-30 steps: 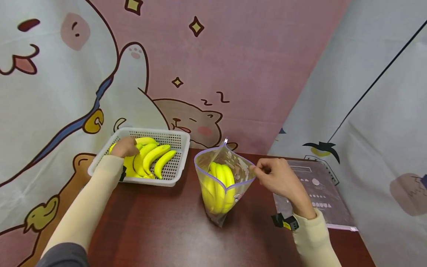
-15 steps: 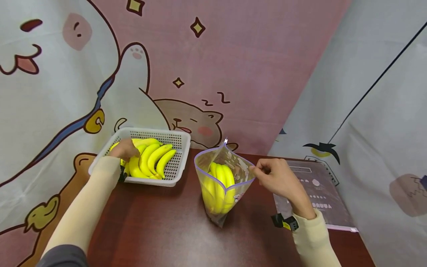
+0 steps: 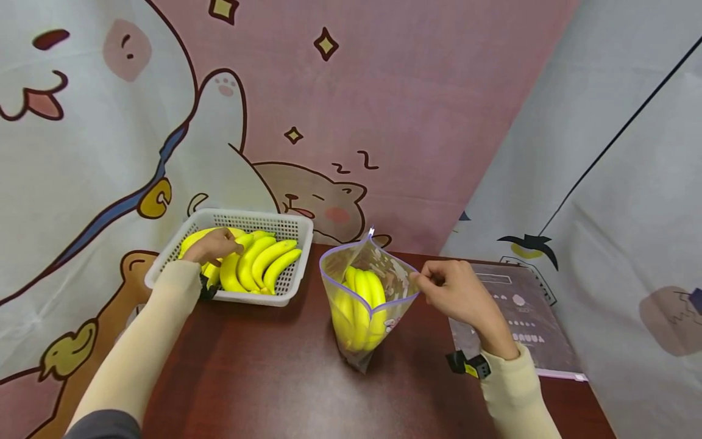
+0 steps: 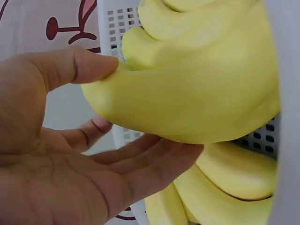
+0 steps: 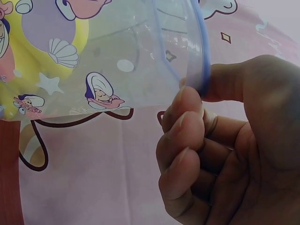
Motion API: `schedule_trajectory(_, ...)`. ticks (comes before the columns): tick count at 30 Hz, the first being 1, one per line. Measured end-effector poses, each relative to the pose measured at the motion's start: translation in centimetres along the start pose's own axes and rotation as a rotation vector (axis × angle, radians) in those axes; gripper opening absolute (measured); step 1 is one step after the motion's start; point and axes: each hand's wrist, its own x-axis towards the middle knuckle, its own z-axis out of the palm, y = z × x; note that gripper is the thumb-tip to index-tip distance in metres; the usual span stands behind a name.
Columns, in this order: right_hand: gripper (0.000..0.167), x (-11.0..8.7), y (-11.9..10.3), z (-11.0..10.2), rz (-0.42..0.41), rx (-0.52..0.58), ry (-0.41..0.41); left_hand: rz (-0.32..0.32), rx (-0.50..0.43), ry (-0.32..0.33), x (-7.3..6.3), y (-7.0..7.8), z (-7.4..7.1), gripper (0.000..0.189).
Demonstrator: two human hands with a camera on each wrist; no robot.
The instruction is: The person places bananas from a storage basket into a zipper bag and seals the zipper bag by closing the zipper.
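Note:
In the head view, my left hand is inside the white basket, at a bunch of yellow bananas. Seen from the left wrist, my thumb lies on one side of an outer banana and my fingers on the other, gripping it. My right hand pinches the purple-edged rim of a clear zip bag between thumb and forefinger. The bag stands with its mouth spread, and another bunch of bananas is inside. Cartoon prints on the bag show in the right wrist view.
A flat dark zip bag lies on the brown table at the right. More bananas lie in the basket beside my left hand. A cartoon-printed cloth hangs behind the table.
The bunch at my left hand has shifted right within the basket, and the hand has moved slightly right with it. My right hand and the open bag have stayed in place.

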Motion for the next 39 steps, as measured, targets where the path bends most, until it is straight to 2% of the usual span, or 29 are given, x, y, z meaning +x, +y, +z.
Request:
schedule_trajectory(6,0.031,0.1,-0.1,0.1,-0.008,0.003,0.001,0.043,-0.088,-0.072,-0.4,-0.7,0.1,0.058)
schedule_trajectory(10,0.032,0.1,-0.1,0.2,-0.01,0.001,0.003,0.101,-0.091,-0.045,-0.7,-1.0,0.0,0.067)
schedule_trajectory(13,0.031,0.1,-0.1,0.2,-0.007,-0.003,0.004,0.123,-0.087,-0.005,-1.0,-0.7,-0.2,0.072)
schedule_trajectory(18,0.031,0.1,0.0,0.2,-0.008,0.001,0.004,0.128,-0.055,0.067,-1.6,0.5,-0.6,0.078)
schedule_trajectory(23,0.031,0.1,0.0,0.2,-0.007,0.005,0.006,0.161,-0.027,0.127,-2.1,1.6,-0.7,0.079)
schedule_trajectory(31,0.037,0.4,0.2,0.3,-0.018,0.01,0.002,0.182,-0.059,0.195,-4.7,4.9,-0.1,0.085)
schedule_trajectory(39,0.035,0.8,0.4,0.3,-0.026,0.01,0.01,0.273,-0.096,0.267,-7.1,8.4,0.6,0.083)
